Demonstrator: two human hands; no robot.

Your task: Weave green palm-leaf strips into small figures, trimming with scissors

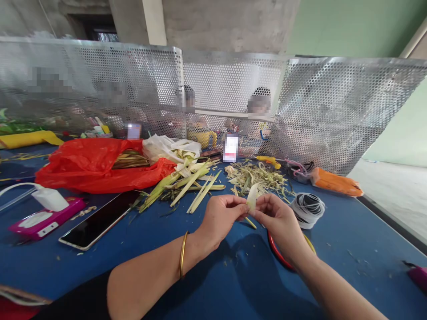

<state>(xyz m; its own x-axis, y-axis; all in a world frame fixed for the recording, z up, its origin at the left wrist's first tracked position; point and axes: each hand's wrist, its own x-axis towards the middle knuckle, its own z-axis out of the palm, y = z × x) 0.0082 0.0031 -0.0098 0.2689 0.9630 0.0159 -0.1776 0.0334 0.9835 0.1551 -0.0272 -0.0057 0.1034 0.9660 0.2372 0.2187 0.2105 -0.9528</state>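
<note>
A pale strip of what looks like corn husk (252, 194) stands up between my two hands, pinched at its lower end. My left hand (224, 217), with a gold bangle on its wrist, closes thumb and fingers on the strip's left side. On the other side my right hand (279, 218) grips it the same way. Below the fingers lies a thin yellow-green stalk (249, 222). A curved red and yellow thing (276, 251) is partly hidden under my right hand. Close by are a roll of pale wire or cord (307, 210) and a heap of dry husk scraps (258, 175).
Long husks (182, 184) lie left of the scraps, beside a red plastic bag (86, 166). A dark-screened phone (100, 220) and magenta power strip (46, 220) are at left. An orange packet (336, 182) lies right. Perforated metal screens (230, 84) stand behind, with people beyond.
</note>
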